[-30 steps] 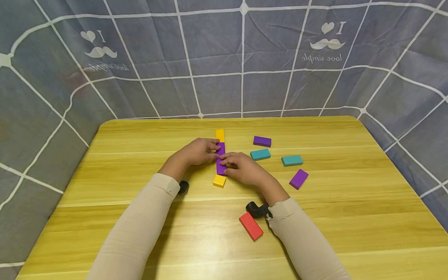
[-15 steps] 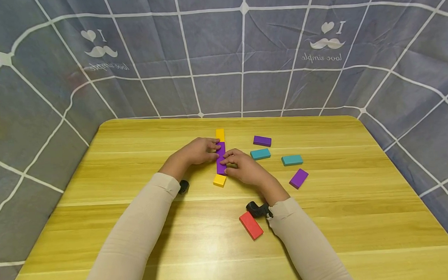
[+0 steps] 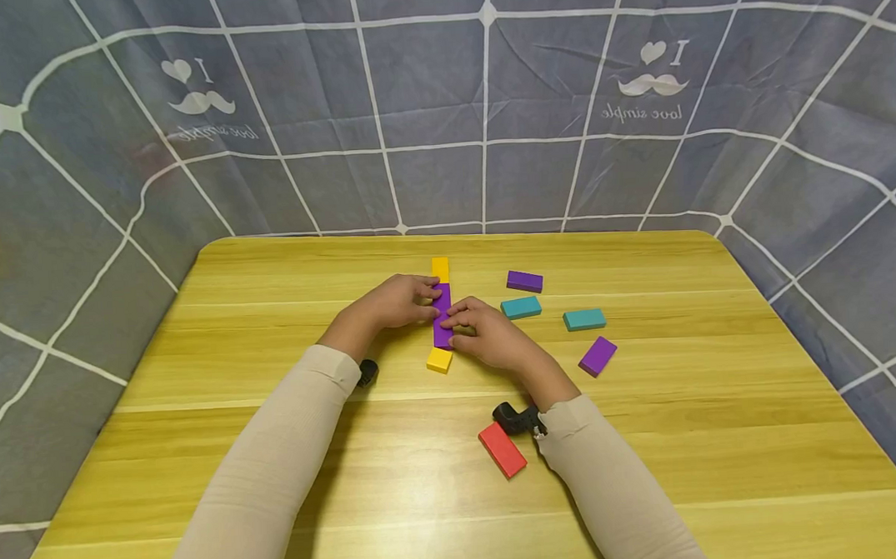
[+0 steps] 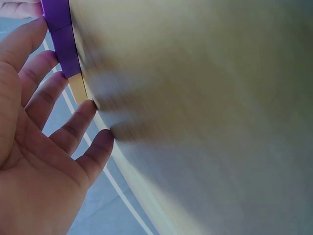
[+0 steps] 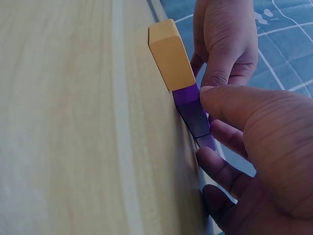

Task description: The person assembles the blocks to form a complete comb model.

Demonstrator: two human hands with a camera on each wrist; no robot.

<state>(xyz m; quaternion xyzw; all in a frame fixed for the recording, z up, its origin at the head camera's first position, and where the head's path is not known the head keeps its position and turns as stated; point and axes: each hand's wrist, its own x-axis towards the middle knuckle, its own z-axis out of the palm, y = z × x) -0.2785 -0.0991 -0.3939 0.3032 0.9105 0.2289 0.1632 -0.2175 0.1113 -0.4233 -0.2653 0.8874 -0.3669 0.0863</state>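
Observation:
Two purple blocks lie end to end in a row on the table: the far purple block (image 3: 442, 296) and the near purple block (image 3: 442, 333). A yellow block (image 3: 440, 270) continues the row at its far end, and another yellow block (image 5: 171, 56) lies at the near end. From the left, my left hand (image 3: 401, 301) touches the far purple block with thumb and fingertips, its fingers spread and loosely bent. My right hand (image 3: 490, 336) touches the near purple block from the right, its thumb close to the near end. The fingers partly cover both purple blocks.
Right of the row lie a purple block (image 3: 525, 282), a teal block (image 3: 521, 308), a second teal block (image 3: 584, 320) and another purple block (image 3: 597, 357). A red block (image 3: 502, 450) lies beside the right wrist's black camera (image 3: 516, 418). A grey curtain (image 3: 440, 105) hangs behind the table.
The right hand's fingers have shifted slightly back to the right on the near purple block. The left hand and the other blocks stay in place.

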